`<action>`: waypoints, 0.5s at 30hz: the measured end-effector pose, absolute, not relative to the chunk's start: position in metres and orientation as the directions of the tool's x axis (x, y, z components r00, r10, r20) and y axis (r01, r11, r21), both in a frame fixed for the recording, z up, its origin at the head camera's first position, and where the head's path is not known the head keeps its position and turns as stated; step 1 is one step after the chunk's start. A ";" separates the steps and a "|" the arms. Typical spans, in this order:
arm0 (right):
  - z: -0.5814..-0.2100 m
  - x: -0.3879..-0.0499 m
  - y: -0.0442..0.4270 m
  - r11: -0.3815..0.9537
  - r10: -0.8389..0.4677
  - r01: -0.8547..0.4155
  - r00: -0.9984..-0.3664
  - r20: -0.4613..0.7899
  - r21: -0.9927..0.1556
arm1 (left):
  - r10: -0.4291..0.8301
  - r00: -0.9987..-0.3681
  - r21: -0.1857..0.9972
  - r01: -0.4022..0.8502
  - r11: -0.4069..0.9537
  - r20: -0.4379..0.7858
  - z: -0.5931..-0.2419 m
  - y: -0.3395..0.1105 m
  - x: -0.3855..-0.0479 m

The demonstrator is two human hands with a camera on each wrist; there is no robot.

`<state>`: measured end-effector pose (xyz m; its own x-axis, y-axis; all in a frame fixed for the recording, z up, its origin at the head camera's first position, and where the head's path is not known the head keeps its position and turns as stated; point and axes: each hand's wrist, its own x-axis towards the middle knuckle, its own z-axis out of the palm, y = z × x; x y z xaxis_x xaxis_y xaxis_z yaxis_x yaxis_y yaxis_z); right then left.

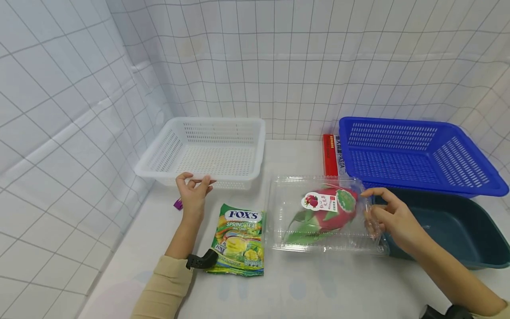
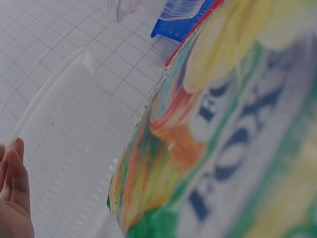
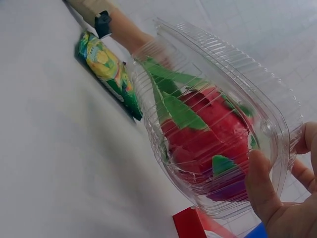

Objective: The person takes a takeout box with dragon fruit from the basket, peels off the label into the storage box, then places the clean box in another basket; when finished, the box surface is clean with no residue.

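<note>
My right hand (image 1: 392,217) grips the right end of a clear plastic box (image 1: 287,212) with a red and green dragon fruit (image 1: 336,217) inside. In the right wrist view, thumb and fingers of that hand (image 3: 285,193) hold the box's edge. The left hand (image 1: 193,192) pinches the front rim of the white basket (image 1: 255,175), also seen in the left wrist view at the basket's rim (image 2: 54,74). A green and yellow FOX'S candy bag (image 1: 239,241) lies beside the left forearm and fills much of the left wrist view.
A blue basket (image 1: 398,177) stands at the back right, with a red pasta box (image 1: 330,155) at its left side. In front of it sits a dark green basin (image 1: 470,230), right of the plastic box. A small purple item (image 1: 178,204) lies near the left hand.
</note>
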<state>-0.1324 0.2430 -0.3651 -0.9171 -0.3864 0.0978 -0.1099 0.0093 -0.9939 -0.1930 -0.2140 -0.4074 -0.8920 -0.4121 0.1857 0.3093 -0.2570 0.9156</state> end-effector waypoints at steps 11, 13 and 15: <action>-0.387 -0.114 0.241 -0.014 -0.383 -0.097 -0.919 0.095 -0.995 | -0.417 -0.889 0.911 0.317 -0.263 0.189 -0.408 -0.214 -0.194; -0.391 -0.112 0.240 -0.042 -0.386 -0.095 -0.917 0.104 -0.995 | -0.421 -0.889 0.913 0.311 -0.264 0.182 -0.408 -0.214 -0.194; -0.394 -0.110 0.239 -0.067 -0.390 -0.095 -0.914 0.114 -0.993 | -0.424 -0.889 0.915 0.306 -0.264 0.175 -0.408 -0.214 -0.195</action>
<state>-0.1096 0.2391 -0.3935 -0.9136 -0.3904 0.1140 -0.0952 -0.0670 -0.9932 -0.1946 -0.2143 -0.4081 -0.8887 -0.4237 0.1753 0.3061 -0.2636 0.9148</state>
